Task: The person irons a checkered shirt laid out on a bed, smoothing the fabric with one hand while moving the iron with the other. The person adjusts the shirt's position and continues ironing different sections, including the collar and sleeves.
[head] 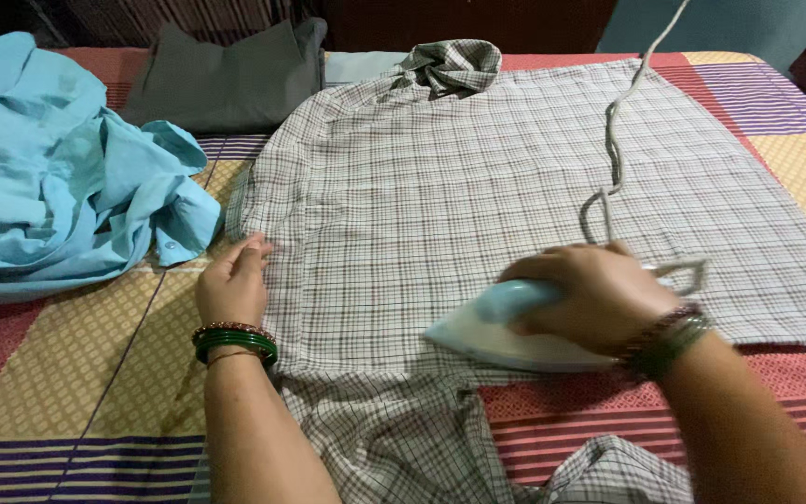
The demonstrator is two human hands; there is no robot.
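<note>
Cord [613,149] mid-shirt [440,187] — clear leftward

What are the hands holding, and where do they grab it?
The right hand grips the pale blue iron by its top handle. The left hand holds nothing; it presses the checked shirt at its side edge.

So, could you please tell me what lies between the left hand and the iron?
In the head view, only flat checked shirt fabric lies between the left hand and the iron, which the right hand grips.
</note>
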